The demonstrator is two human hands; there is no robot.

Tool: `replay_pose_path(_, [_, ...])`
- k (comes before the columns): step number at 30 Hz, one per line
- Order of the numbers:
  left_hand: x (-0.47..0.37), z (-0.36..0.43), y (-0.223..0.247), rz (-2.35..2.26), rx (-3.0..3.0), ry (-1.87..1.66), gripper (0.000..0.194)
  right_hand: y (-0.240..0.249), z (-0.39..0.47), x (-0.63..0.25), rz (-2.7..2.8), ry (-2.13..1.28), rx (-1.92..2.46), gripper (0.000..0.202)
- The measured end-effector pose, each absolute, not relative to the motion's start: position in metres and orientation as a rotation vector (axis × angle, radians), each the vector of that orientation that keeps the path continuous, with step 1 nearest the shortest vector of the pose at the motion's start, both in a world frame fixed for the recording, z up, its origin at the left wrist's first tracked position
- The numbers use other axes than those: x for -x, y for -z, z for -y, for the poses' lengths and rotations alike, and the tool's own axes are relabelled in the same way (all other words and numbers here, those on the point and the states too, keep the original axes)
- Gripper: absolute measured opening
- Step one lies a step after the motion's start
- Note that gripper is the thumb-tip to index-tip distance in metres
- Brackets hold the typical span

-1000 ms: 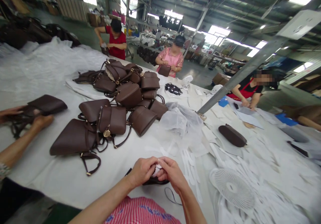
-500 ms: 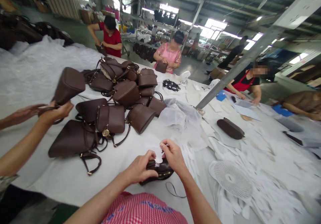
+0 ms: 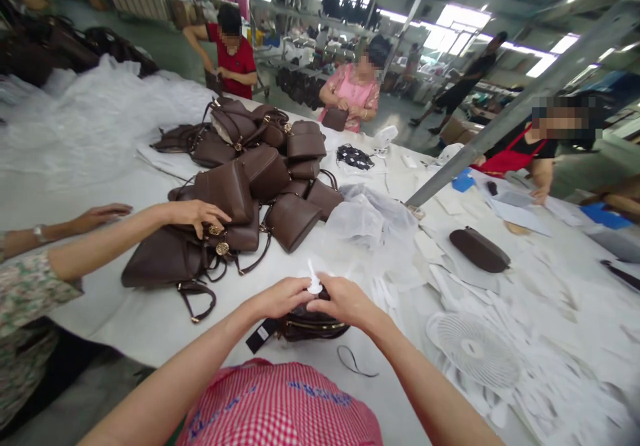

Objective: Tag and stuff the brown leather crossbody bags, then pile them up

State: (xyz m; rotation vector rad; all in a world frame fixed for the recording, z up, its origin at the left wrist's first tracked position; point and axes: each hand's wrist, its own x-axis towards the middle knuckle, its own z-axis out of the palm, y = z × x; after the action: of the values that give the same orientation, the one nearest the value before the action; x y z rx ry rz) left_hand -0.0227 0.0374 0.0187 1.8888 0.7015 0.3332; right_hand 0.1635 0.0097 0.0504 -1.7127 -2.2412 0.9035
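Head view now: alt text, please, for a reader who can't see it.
The wearer's left hand and right hand meet at a white piece atop a dark zippered bag on a white table. To the left, a co-worker's hand touches a heap of brown bags; to the right lies a round white grille.

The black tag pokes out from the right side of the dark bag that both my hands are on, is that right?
Not quite: the head view shows the black tag poking out from the left side of the dark bag. Your left hand and right hand are both on it.
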Motion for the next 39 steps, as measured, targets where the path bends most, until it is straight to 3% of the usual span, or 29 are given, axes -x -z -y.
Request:
replay_pose_path(3, [0.023, -0.036, -0.022, -0.822, -1.884, -0.487, 0.020, -0.054, -0.014, -0.167, 2.467, -0.772, 1.839, 0.014])
replay_pose_path(8, [0.046, -0.009, -0.025, -1.456, -1.600, -1.106, 0.022, -0.060, -0.018, -0.177, 2.378, -0.980, 1.666, 0.015])
replay_pose_path(13, [0.055, 0.041, -0.007, -1.137, -1.862, -0.781, 0.021, -0.052, -0.006, -0.185, 1.980, -1.409, 1.645, 0.019])
replay_pose_path(17, [0.049, 0.050, 0.019, -1.349, -1.657, -0.692, 0.017, -0.050, 0.000, -0.186, 1.745, -1.657, 1.639, 0.020])
replay_pose_path(20, [0.038, 0.050, 0.030, -1.185, -1.453, -0.592, 0.030, -0.051, -0.001, -0.182, 1.642, -1.773, 1.640, 0.023])
replay_pose_path(28, [-0.043, 0.054, -0.011, -0.581, -0.974, -0.444, 0.038, -0.037, -0.003, -0.188, 1.597, -1.878, 1.582, 0.036])
replay_pose_path(33, [-0.044, 0.011, -0.028, -0.934, -1.344, -0.450, 0.027, -0.025, 0.004, -0.204, 1.315, -2.216, 1.657, 0.041])
replay_pose_path(35, [-0.037, 0.002, -0.029, -1.076, -1.589, -0.364, 0.026, -0.021, 0.004, -0.207, 1.410, -2.142, 1.658, 0.039])
replay_pose_path(39, [-0.025, 0.012, -0.022, -1.123, -2.073, -0.306, 0.022, -0.013, 0.004, -0.210, 1.817, -1.641, 1.636, 0.034])
